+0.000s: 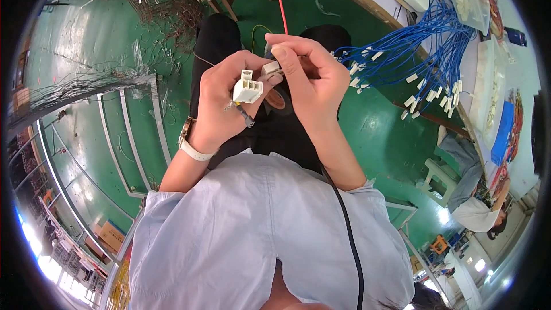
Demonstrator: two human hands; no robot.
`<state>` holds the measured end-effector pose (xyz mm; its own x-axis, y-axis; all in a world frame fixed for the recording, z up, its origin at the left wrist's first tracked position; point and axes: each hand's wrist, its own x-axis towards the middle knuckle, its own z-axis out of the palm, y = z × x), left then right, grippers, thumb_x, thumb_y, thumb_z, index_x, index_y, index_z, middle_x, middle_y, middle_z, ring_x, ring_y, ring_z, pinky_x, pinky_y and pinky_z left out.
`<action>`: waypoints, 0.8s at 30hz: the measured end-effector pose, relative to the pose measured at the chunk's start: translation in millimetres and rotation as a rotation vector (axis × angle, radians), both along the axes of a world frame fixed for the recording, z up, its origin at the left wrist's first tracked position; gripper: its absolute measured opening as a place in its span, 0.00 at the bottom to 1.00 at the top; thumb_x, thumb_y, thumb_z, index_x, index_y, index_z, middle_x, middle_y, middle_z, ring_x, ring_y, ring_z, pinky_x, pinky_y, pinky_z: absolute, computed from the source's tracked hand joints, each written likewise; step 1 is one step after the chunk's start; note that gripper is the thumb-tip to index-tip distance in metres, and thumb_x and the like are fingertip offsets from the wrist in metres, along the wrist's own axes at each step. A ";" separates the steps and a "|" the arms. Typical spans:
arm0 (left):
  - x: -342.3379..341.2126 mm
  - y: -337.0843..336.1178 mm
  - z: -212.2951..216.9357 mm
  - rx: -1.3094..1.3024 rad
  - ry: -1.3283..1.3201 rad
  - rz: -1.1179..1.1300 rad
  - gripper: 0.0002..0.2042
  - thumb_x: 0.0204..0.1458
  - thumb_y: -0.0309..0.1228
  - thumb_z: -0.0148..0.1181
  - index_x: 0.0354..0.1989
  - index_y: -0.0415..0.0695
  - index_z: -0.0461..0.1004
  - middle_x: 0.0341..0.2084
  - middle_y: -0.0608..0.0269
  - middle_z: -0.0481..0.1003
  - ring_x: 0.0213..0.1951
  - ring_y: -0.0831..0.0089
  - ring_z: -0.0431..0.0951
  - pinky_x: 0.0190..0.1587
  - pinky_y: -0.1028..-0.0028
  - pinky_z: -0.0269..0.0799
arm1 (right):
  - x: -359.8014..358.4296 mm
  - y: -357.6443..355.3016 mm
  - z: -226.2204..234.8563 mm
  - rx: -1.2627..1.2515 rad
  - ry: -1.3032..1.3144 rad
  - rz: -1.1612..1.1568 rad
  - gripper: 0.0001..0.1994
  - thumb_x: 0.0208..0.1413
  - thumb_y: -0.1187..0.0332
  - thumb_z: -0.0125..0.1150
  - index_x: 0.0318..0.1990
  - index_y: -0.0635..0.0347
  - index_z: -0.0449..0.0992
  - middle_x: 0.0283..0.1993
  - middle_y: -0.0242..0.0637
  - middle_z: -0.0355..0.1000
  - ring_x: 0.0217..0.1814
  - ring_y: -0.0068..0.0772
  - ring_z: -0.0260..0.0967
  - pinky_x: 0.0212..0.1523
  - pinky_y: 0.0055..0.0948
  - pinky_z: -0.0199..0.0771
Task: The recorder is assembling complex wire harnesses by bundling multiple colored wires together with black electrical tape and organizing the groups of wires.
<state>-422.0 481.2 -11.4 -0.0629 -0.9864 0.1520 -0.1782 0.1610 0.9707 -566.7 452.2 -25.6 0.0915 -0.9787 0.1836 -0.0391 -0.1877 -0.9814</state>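
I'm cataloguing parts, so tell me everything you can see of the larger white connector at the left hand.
The white connector is a boxy, off-white housing that looks like moulded plastic. Rectangular openings show in the face turned up toward the camera, and a narrower white section juts from its upper edge, seemingly part of it. It sits slightly tilted against the fingers of the left hand, above the person's lap. Its underside and any wires entering it are hidden.

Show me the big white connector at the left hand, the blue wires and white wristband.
Big white connector (247, 91), head view: its housing.
Blue wires (443, 33), head view: mid-bundle.
White wristband (196, 152), head view: its outer face.
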 end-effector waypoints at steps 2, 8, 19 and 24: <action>2.0 0.7 -5.9 0.000 0.009 0.008 0.06 0.50 0.18 0.61 0.34 0.36 0.72 0.24 0.64 0.75 0.25 0.76 0.79 0.28 0.80 0.72 | 1.0 1.0 -0.6 0.121 -0.103 0.051 0.10 0.59 0.74 0.57 0.47 0.68 0.75 0.40 0.39 0.78 0.33 0.11 0.70 0.30 0.11 0.68; 2.7 0.1 -6.4 0.030 0.027 0.039 0.05 0.50 0.19 0.62 0.34 0.37 0.74 0.25 0.66 0.76 0.28 0.80 0.75 0.32 0.81 0.70 | -10.4 2.5 -12.1 -0.018 -0.202 0.135 0.07 0.57 0.74 0.55 0.41 0.64 0.77 0.54 0.41 0.69 0.30 0.10 0.64 0.30 0.13 0.64; 2.7 -0.2 -14.7 0.040 -0.033 0.064 0.05 0.50 0.20 0.63 0.33 0.37 0.73 0.24 0.65 0.75 0.26 0.81 0.73 0.30 0.80 0.68 | 2.3 6.4 -16.2 -0.007 -0.124 0.044 0.14 0.49 0.78 0.52 0.45 0.60 0.71 0.53 0.43 0.66 0.31 0.26 0.68 0.30 0.23 0.69; 2.6 -0.4 -13.4 -0.009 -0.045 0.061 0.06 0.49 0.19 0.62 0.33 0.37 0.72 0.24 0.64 0.75 0.25 0.79 0.73 0.29 0.79 0.68 | -2.8 3.3 -15.3 -0.148 -0.021 0.066 0.12 0.48 0.78 0.51 0.42 0.61 0.73 0.52 0.45 0.66 0.32 0.28 0.68 0.29 0.24 0.70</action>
